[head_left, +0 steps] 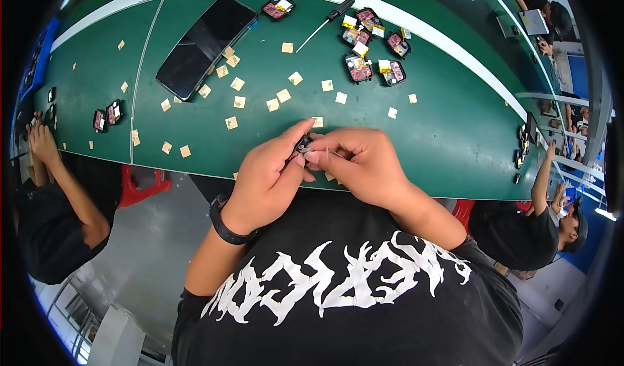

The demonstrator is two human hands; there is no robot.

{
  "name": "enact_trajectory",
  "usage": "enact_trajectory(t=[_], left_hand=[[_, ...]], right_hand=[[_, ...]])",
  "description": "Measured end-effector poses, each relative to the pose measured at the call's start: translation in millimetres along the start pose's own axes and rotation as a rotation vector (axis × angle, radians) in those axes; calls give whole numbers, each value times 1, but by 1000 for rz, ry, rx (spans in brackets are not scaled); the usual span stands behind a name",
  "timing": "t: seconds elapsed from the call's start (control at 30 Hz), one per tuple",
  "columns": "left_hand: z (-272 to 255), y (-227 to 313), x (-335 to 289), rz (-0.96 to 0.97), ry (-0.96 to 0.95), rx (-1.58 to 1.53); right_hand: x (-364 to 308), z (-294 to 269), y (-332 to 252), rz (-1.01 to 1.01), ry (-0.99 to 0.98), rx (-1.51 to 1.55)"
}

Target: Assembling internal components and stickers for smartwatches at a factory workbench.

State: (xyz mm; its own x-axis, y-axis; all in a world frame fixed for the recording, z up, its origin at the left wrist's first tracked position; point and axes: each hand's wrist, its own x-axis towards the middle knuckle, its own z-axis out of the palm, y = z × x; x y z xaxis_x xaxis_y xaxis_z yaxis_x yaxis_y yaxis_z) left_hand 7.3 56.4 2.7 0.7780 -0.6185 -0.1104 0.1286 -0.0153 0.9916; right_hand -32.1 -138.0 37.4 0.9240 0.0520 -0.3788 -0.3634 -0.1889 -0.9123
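Close to the table's front edge, both of my hands meet over a small black casing. My left hand, with a black band on its wrist, is closed around the casing between thumb and fingers. From the right, my right hand pinches a small, pale, thin piece against the casing; its kind is too small to make out. Fingers hide most of the casing. Small cream squares of paper or tape lie scattered on the green table beyond my hands.
A black phone lies at the far left, and a screwdriver at the far middle. Several open black casings with red boards sit at the far right. Co-workers sit left and right of me, beside red stools.
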Motion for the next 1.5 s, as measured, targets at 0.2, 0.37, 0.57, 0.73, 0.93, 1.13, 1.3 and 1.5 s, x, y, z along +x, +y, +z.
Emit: enact_trajectory(t=[0.2,0.37,0.57,0.73,0.93,1.13,1.3,1.5], left_hand=[[-3,-6,-1,82,-24,28],[-3,-7,-6,28,4,-127],[-4,-7,-7,-4,-50,-296],[-2,-6,-8,15,-15,-346],[3,0,-7,-34,45,-424],[3,5,-5,-175,41,-112],[4,6,-8,-152,72,-122],[-1,18,-14,-124,28,-178]], right_hand=[[3,4,11,-71,-10,139],[13,4,16,41,55,216],[22,4,19,53,34,285],[23,3,8,171,-43,272],[20,3,14,95,-28,256],[11,6,6,121,38,282],[4,5,-9,159,-19,350],[-2,4,-8,117,-103,354]])
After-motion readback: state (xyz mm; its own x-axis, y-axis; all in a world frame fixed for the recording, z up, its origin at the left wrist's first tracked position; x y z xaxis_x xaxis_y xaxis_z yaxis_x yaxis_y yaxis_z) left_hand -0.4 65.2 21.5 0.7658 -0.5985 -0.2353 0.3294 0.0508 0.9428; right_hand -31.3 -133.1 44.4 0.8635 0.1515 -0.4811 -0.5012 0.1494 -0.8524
